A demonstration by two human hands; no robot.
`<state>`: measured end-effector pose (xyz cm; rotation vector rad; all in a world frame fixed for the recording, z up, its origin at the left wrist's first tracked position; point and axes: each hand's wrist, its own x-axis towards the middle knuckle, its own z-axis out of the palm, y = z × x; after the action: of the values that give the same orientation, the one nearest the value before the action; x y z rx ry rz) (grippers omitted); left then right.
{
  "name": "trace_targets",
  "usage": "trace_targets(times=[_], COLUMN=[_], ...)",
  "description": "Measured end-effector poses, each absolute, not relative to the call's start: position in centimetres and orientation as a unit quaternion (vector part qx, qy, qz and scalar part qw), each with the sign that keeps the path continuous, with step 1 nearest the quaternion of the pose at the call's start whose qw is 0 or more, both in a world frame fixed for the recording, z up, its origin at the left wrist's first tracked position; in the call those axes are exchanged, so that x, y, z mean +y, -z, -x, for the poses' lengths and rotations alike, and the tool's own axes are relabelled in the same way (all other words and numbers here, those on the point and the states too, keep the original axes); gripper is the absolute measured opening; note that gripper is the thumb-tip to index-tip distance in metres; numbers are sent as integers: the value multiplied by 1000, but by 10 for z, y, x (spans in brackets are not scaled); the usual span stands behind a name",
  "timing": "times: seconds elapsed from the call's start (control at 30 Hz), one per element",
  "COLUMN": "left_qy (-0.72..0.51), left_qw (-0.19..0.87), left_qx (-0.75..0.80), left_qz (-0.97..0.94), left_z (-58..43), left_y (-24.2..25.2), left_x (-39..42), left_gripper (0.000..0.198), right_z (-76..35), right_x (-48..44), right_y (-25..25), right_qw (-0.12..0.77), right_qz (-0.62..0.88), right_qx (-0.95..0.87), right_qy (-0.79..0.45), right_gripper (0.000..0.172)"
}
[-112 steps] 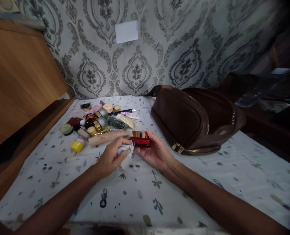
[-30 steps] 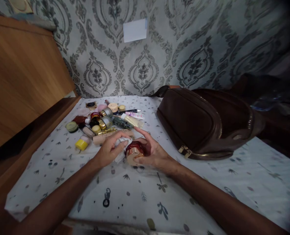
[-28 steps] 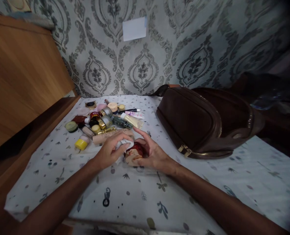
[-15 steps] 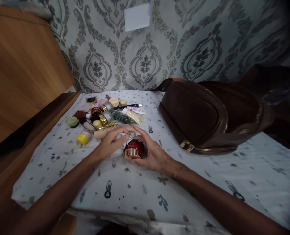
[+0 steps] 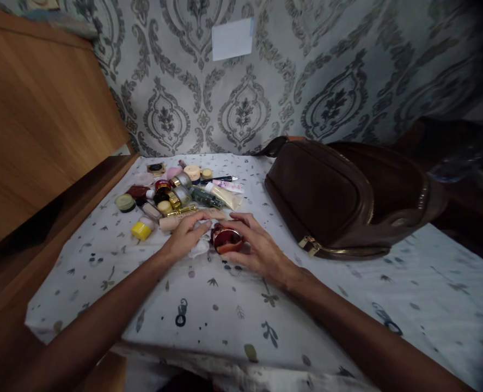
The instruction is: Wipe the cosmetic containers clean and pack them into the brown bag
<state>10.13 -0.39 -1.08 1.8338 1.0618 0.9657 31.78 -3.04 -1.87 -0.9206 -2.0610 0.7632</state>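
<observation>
My right hand (image 5: 257,247) is closed round a red cosmetic jar (image 5: 227,240) with a shiny rim, tilted so that one round face points toward me. My left hand (image 5: 188,237) holds a crumpled white wipe (image 5: 200,246) against the jar's left side; its fingertips are partly hidden behind the wipe. Just beyond my hands lies a long beige tube (image 5: 176,221). A yellow-capped jar (image 5: 141,230) sits to the left of my left hand.
Jars, tubes and bottles cluster behind my hands, among them a cream tube (image 5: 225,197), a dark green bottle (image 5: 204,197) and a green-lidded jar (image 5: 124,202). A brown bag (image 5: 315,190) stands at the right. A wooden cabinet (image 5: 49,114) borders the left, with patterned wall behind.
The red jar has been turned in my right hand, from its lettered side to a round face. My left hand stays beside it with the wipe. The view has shifted slightly.
</observation>
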Motion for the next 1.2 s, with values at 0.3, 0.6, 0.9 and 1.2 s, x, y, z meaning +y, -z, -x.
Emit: trace_targets(times=[0.3,0.6,0.9,1.2], left_qy=[-420,-338,-249,-456], left_qw=[297,-4,-106,300], left_qx=[399,339,299,452], left_qz=[-759,-878,-915,-706], left_z=[-110,-120,-140,-119], left_y=[6,-8,-16,-12], left_x=[-19,-46,-50,-23], left_gripper=[20,24,28,22], right_z=[-310,-308,-307,-307], right_x=[-35,-35,-36,-35], right_y=[22,17,16,7], right_qw=[378,379,389,457], right_qz=[392,418,417,323], right_qx=[-815,-796,-781,-535], right_qy=[-199,-220,-256,-633], right_gripper=[55,43,28,30])
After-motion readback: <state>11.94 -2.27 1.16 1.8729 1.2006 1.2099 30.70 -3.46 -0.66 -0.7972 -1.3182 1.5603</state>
